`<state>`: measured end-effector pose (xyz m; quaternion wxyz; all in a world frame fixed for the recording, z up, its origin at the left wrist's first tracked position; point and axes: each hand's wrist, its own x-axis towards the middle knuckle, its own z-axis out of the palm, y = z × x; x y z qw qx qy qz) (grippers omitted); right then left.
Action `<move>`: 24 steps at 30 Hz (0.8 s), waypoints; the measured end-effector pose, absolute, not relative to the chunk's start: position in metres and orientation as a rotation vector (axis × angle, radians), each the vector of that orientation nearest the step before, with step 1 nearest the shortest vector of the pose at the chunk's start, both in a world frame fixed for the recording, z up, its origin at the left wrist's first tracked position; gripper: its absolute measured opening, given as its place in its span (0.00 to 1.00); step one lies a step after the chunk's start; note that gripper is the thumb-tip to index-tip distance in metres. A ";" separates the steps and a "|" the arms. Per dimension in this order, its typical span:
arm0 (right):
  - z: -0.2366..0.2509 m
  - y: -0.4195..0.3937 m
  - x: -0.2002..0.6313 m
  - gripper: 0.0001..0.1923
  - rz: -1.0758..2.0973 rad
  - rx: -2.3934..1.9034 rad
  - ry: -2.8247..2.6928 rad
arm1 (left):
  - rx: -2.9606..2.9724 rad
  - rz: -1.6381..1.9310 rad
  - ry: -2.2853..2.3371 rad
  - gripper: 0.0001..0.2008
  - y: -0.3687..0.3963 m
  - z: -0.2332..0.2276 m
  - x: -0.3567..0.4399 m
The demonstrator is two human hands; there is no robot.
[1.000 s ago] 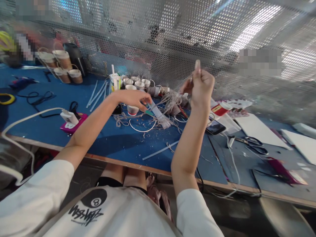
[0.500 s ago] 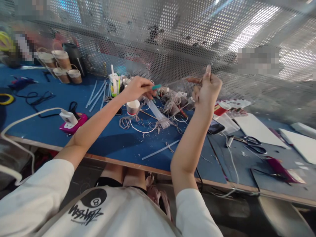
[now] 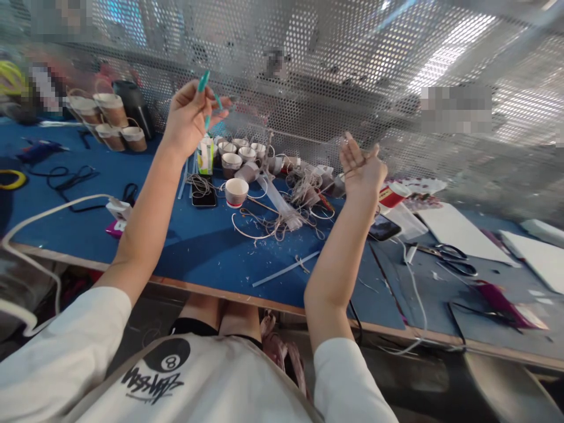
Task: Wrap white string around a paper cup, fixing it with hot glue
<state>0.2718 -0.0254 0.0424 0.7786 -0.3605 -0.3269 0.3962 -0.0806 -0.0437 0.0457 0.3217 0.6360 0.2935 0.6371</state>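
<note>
My left hand [image 3: 190, 116] is raised high above the blue table [image 3: 198, 247], its fingertips pinched together on one end of a thin pale string [image 3: 299, 137]. The string runs, faint and taut, across to my right hand [image 3: 360, 167]. That hand is held up over the table's middle with fingers loosely curled around the other end. Below the hands lie a tangle of string [image 3: 304, 189], a clear plastic strip [image 3: 282, 204] and a paper cup [image 3: 237, 191].
A row of small cups [image 3: 240, 148] and a phone [image 3: 204, 197] sit behind the tangle. Handled cups [image 3: 110, 114] and a black jug [image 3: 134, 103] stand back left. On the right lie a second phone [image 3: 384, 227], scissors [image 3: 453, 257] and white sheets [image 3: 458, 232]. A perforated screen [image 3: 317, 70] closes off the back.
My left hand rose from the table's clutter up and to the left, drawing the string out. My right hand dropped slightly and loosened its fingers.
</note>
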 end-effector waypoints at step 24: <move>0.067 -0.062 0.277 0.17 0.412 -0.679 -0.922 | 2.396 0.777 1.405 0.13 -0.084 0.058 -0.066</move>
